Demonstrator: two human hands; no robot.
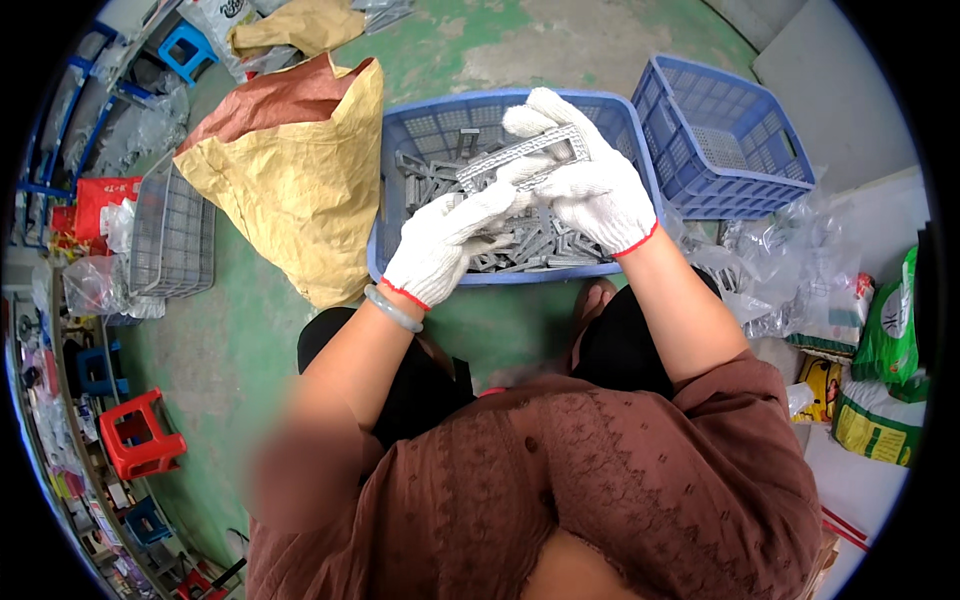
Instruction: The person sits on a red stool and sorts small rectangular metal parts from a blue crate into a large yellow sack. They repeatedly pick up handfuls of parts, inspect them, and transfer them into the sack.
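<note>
I hold a grey, metal-looking rectangular frame (520, 151) with a ridged surface above a blue plastic crate (430, 122). My right hand (600, 195), in a white knitted glove with a red cuff edge, is closed around the frame's right part. The gloved fingers of my left hand (447, 245) are bent against its lower left side; their tips are partly hidden. Beneath both hands, a heap of similar grey frames (540, 245) lies loose in the crate.
Left of the crate stands an open yellow woven sack (290, 180). An empty-looking blue crate (730, 140) is at the far right, with clear plastic bags (790, 260) nearer. A grey crate (172, 235) and a red stool (142, 435) stand at the left beside shelving.
</note>
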